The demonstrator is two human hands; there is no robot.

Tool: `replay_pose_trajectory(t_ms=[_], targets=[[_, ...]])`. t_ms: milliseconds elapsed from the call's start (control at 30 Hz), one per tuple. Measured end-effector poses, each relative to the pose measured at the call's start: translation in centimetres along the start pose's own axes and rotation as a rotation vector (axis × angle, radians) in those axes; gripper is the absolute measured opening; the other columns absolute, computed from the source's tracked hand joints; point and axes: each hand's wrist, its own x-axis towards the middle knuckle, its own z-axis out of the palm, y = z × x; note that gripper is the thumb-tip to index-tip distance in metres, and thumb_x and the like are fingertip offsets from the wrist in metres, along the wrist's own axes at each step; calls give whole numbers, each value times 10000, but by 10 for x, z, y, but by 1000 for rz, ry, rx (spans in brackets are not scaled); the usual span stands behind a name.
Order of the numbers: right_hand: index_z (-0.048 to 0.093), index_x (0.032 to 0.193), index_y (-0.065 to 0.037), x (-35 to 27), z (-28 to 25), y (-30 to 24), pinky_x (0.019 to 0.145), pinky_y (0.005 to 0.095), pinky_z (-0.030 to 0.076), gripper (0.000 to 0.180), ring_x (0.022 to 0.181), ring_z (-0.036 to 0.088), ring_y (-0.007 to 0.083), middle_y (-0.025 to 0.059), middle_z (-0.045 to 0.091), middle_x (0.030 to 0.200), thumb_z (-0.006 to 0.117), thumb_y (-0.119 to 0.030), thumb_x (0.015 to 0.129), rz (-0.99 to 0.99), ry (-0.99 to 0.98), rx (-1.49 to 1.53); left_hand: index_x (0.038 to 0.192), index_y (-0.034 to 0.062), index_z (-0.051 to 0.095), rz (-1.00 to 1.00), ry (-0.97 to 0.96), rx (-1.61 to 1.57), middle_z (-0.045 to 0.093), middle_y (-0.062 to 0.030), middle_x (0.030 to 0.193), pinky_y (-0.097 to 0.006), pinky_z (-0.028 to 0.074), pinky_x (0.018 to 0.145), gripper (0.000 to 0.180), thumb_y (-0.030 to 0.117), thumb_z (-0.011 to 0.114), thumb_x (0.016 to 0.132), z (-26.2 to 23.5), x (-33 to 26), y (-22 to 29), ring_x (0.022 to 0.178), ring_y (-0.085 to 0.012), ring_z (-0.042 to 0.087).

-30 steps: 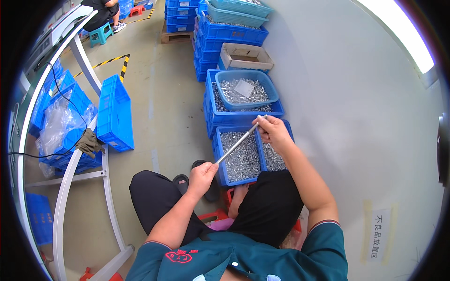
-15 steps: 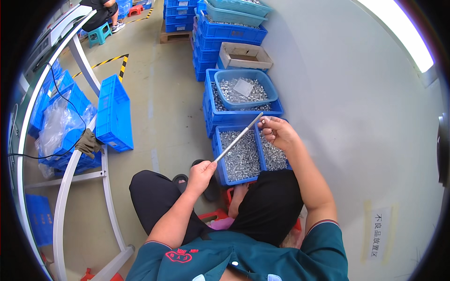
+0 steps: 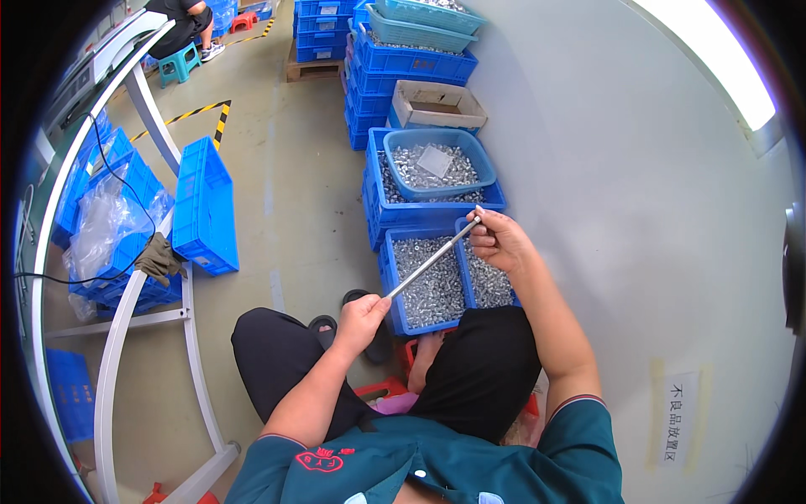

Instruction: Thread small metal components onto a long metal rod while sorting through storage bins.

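My left hand (image 3: 363, 323) is closed round the near end of a thin silvery metal rod (image 3: 422, 268), which slants up and away to the right. At the rod's far tip, my right hand (image 3: 501, 242) pinches a small bright metal part (image 3: 478, 220) between thumb and fingertips; its exact shape is too small to tell. Below the rod stands a blue divided bin (image 3: 388, 267), both compartments filled with small silvery metal pieces (image 3: 432, 290). Behind it, a light-blue basket (image 3: 441, 192) of similar pieces, with a white slip on top, rests on another blue crate (image 3: 375, 214).
Stacked blue crates (image 3: 369, 92) and a whitish open box (image 3: 437, 105) line the wall at right. To the left are a white metal table frame (image 3: 126, 336), an upright blue crate (image 3: 204, 206) and clear plastic bags (image 3: 109, 223). A person sits on a green stool (image 3: 178, 63) far left.
My right fingers have come onto the rod's far tip with the small part, where they were beside it before. The rod has shifted slightly right and nearer.
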Motion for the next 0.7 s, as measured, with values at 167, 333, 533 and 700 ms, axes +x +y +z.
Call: replay_pose_trajectory(t_ms=[167,333,533,700], targets=[[585,909,-16,-3,21,8,389,184,220,279,460,301,41,-25,389,606,489,-277,924,-138,47,-320,612,17,437,-27,37,8,341,14,506,-286,291,448,373,248,533,889,0,2,2,498,-70,322],[561,1073,-8,-1,27,20,443,195,254,224,527,348,59,-15,427,677,518,-139,896,216,-192,-477,607,22,422,-32,37,-39,334,26,521,-276,285,448,376,241,531,893,-1,4,7,506,-61,312],[556,1040,2,1,6,11,581,235,487,201,728,590,151,87,607,874,506,6,846,94,-36,-238,608,23,419,-41,67,-49,334,27,527,-274,287,450,382,249,537,892,-4,3,6,509,-61,313],[497,1050,5,10,-12,3,619,257,548,168,764,626,181,116,599,916,472,-79,908,-42,137,-82,611,19,429,-38,53,-27,340,14,516,-281,295,452,376,247,538,889,-2,3,7,502,-69,317]])
